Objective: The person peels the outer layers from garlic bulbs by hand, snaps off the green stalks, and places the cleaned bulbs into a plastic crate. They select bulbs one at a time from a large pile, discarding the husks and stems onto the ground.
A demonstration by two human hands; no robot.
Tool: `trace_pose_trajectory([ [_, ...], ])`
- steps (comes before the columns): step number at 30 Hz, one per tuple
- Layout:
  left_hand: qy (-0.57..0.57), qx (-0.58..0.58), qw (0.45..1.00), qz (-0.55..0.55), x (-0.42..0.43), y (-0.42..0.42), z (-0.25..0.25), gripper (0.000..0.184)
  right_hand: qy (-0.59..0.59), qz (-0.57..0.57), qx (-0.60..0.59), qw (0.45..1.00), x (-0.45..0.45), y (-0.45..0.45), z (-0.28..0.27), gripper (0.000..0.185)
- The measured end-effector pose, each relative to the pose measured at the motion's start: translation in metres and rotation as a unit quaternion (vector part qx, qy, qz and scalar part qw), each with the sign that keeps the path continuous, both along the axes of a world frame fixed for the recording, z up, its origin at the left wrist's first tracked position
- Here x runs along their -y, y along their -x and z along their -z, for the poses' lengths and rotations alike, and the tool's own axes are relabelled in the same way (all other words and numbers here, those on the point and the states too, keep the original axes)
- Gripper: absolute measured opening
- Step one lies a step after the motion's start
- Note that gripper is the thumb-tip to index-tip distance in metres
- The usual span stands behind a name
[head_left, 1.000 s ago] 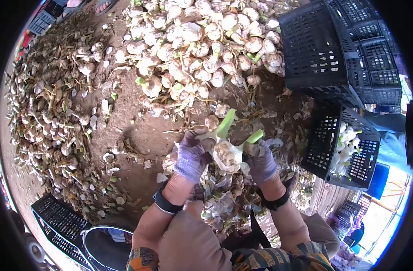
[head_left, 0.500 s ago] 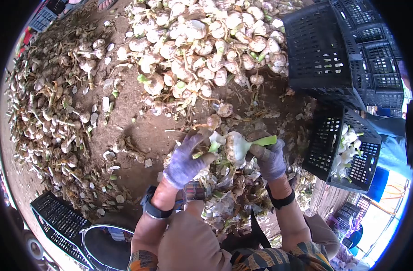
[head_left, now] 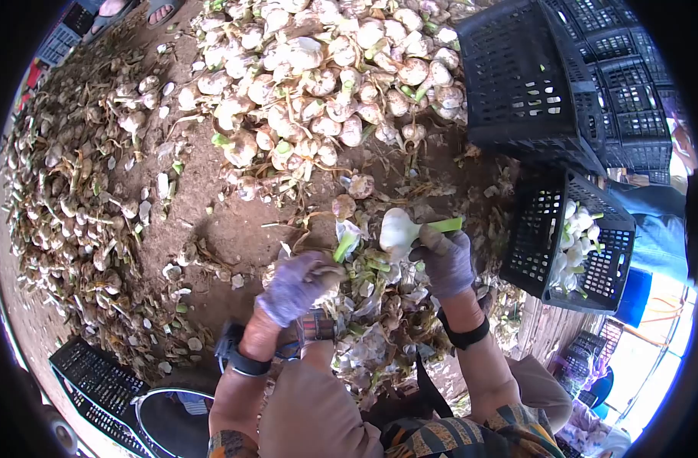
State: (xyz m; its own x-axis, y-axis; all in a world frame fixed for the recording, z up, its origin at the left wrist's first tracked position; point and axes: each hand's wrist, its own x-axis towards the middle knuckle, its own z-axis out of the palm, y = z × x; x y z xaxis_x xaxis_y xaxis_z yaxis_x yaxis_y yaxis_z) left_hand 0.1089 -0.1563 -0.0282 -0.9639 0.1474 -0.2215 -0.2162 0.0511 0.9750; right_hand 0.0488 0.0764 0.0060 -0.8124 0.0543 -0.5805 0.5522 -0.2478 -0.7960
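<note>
My right hand (head_left: 444, 259), in a dirty pale purple glove, grips a garlic bulb (head_left: 397, 231) by its cut green stem. The bulb is white and mostly smooth, pointing left. My left hand (head_left: 297, 286), gloved alike, is slightly blurred, with its fingers loosely bent and a little apart. Just beyond its fingertips is a strip of garlic skin (head_left: 347, 235) with a green stem end; it looks apart from the fingers. Below both hands lies a heap of peeled skins and stem scraps (head_left: 379, 328).
A large pile of untrimmed garlic (head_left: 311, 84) lies ahead, with scraps (head_left: 82, 191) across the left ground. At right, a black crate (head_left: 570, 267) holds cleaned bulbs beside stacked black crates (head_left: 525, 84). Another crate (head_left: 97, 389) stands at lower left. A person's sandalled foot (head_left: 162, 11) shows at top.
My left hand has pulled back toward me, away from the strip of skin and the bulb. My right hand still holds the bulb, now smoother. The view has shifted slightly.
</note>
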Motion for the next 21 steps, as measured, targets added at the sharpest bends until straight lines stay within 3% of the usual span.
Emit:
trace_pose_trajectory([
  [1, 0.002, 0.001, 1.000, -0.003, -0.009, 0.006, -0.010, 0.017, -0.050, -0.027, -0.032, 0.998, 0.005, -0.001, -0.003, 0.020],
  [3, 0.024, 0.156, 0.985, 0.075, -0.024, 0.016, -0.021, 0.026, -0.098, -0.052, -0.061, 0.992, 0.015, -0.005, -0.009, 0.020],
  [7, 0.058, 0.169, 0.983, 0.039, -0.052, 0.027, -0.013, 0.022, -0.134, -0.041, -0.132, 0.981, 0.026, -0.010, -0.007, 0.021],
  [9, 0.084, 0.061, 0.994, -0.021, -0.052, 0.026, 0.004, 0.018, -0.143, -0.044, -0.088, 0.985, 0.025, -0.009, -0.012, 0.019],
  [10, 0.083, 0.061, 0.994, -0.020, -0.049, 0.025, 0.011, 0.018, -0.143, -0.043, -0.088, 0.985, 0.023, -0.008, -0.015, 0.019],
  [12, -0.052, 0.170, 0.979, -0.101, -0.036, 0.023, 0.022, 0.024, -0.101, -0.016, -0.039, 0.994, 0.013, -0.006, -0.021, 0.015],
  [13, -0.016, 0.192, 0.976, -0.100, -0.029, 0.022, 0.023, 0.021, -0.104, -0.014, -0.041, 0.994, 0.005, -0.006, -0.021, 0.015],
  [15, 0.157, 0.110, 0.978, -0.080, -0.023, 0.007, 0.064, 0.018, 0.016, 0.059, -0.030, 0.998, -0.021, -0.007, -0.014, 0.012],
  [16, 0.356, 0.048, 0.933, 0.014, -0.019, 0.011, 0.053, 0.017, 0.092, 0.029, -0.121, 0.988, -0.054, -0.009, -0.001, 0.017],
  [17, 0.359, 0.048, 0.932, 0.010, -0.020, 0.009, 0.054, 0.017, 0.163, 0.169, -0.111, 0.966, -0.081, -0.011, 0.006, 0.032],
  [18, 0.520, -0.041, 0.853, 0.028, -0.025, 0.005, 0.055, 0.021, -0.015, 0.137, -0.153, 0.978, -0.111, -0.009, -0.005, 0.050],
  [19, 0.660, -0.129, 0.738, 0.048, -0.031, 0.004, 0.055, 0.027, 0.253, 0.186, -0.231, 0.921, -0.129, -0.002, -0.022, 0.059],
  [20, 0.612, 0.035, 0.766, 0.193, -0.040, 0.004, 0.052, 0.046, 0.455, 0.193, -0.248, 0.833, -0.154, 0.001, -0.036, 0.057],
  [21, 0.612, 0.034, 0.766, 0.191, -0.039, 0.006, 0.052, 0.046, 0.522, 0.115, -0.327, 0.779, -0.152, 0.009, -0.044, 0.058],
])
